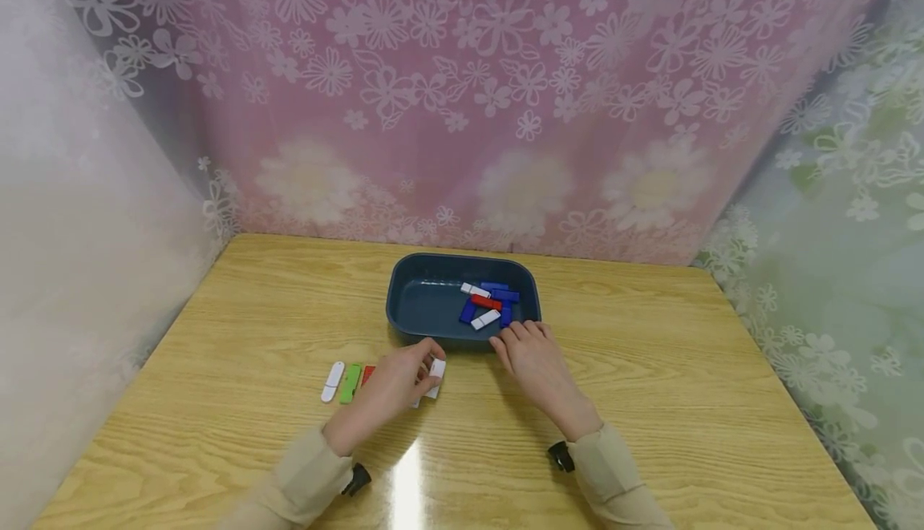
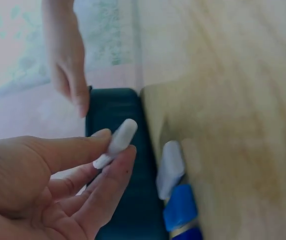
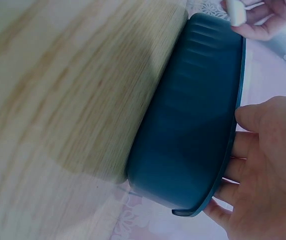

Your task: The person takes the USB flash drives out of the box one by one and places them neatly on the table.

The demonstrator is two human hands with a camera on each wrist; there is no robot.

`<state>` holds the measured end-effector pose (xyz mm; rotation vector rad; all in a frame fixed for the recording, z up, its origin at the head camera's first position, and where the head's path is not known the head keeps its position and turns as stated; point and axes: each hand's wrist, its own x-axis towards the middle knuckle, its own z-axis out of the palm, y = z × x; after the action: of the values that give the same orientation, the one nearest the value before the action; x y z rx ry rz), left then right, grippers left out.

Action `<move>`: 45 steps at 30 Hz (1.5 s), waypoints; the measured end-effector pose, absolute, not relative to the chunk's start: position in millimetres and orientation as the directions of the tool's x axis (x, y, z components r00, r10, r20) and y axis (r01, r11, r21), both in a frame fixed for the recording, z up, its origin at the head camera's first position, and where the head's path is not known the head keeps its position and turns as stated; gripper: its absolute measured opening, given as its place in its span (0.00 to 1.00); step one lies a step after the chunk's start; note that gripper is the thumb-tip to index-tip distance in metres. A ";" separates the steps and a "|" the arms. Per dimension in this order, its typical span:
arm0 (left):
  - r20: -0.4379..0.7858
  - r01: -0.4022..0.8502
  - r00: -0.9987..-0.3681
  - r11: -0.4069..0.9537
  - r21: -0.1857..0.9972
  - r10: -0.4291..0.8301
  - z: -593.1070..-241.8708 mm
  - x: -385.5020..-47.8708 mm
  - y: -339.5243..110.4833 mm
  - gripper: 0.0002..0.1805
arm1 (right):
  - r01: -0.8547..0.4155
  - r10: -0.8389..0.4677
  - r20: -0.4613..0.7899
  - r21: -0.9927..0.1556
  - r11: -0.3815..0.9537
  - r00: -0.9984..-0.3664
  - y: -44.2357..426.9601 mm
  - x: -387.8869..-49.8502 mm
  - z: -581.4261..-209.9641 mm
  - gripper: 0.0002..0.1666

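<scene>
My left hand (image 1: 393, 386) pinches a white USB stick (image 2: 120, 140) between thumb and fingertips, just in front of a dark blue plastic bin (image 3: 187, 115). At the bin's front right, the fingers of my right hand (image 1: 534, 362) hook over the rim, with the thumb at the near side. Inside the bin, toward the right, lie several blue sticks (image 1: 505, 295), a red stick (image 1: 486, 302) and two white sticks, one of them a white stick (image 1: 485, 320) at the front. Below the left hand, a white stick (image 2: 171, 167) and a blue stick (image 2: 180, 207) rest on the table.
Left of the left hand, a white stick (image 1: 333, 382), a green stick (image 1: 350, 383) and a partly covered red stick (image 1: 368, 374) lie in a row on the wooden table (image 1: 650, 354). Flowered curtains (image 1: 462, 113) hang behind the table and along its sides.
</scene>
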<state>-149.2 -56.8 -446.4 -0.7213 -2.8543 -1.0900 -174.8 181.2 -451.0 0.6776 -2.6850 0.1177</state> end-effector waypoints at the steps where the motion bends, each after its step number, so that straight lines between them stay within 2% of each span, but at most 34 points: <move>1: 0.156 0.419 -0.894 0.661 0.623 0.420 -448.8 -149.2 -55.7 0.14 | -0.472 -0.442 0.368 0.008 0.882 -0.818 181.5 -174.9 -451.3 0.15; 8: 0.116 0.412 -0.897 0.710 0.571 0.427 -454.8 -149.1 -50.1 0.17 | -0.472 -0.440 0.368 0.004 0.882 -0.819 181.3 -175.2 -450.7 0.15; 16: 0.195 0.491 -0.870 0.759 0.428 0.453 -456.1 -148.3 -52.8 0.15 | -0.467 -0.437 0.353 0.000 0.884 -0.827 179.7 -176.0 -449.2 0.16; 25: 0.201 0.541 -0.839 0.734 0.411 0.506 -455.6 -148.4 -58.1 0.18 | -0.461 -0.431 0.350 -0.004 0.887 -0.832 178.7 -175.6 -447.7 0.16; 35: 0.327 0.506 -0.862 0.698 0.507 0.387 -435.8 -155.6 -57.4 0.03 | -0.475 -0.444 0.380 0.012 0.880 -0.812 180.6 -173.8 -449.3 0.15; 45: 0.393 0.509 -0.853 0.707 0.490 0.342 -416.8 -182.9 -53.8 0.04 | -0.487 -0.456 0.405 0.031 0.873 -0.792 182.0 -174.2 -451.4 0.16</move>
<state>-182.9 -53.8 -416.8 -0.6735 -2.6424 -0.8780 -174.2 182.0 -451.4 0.6951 -2.6382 0.1045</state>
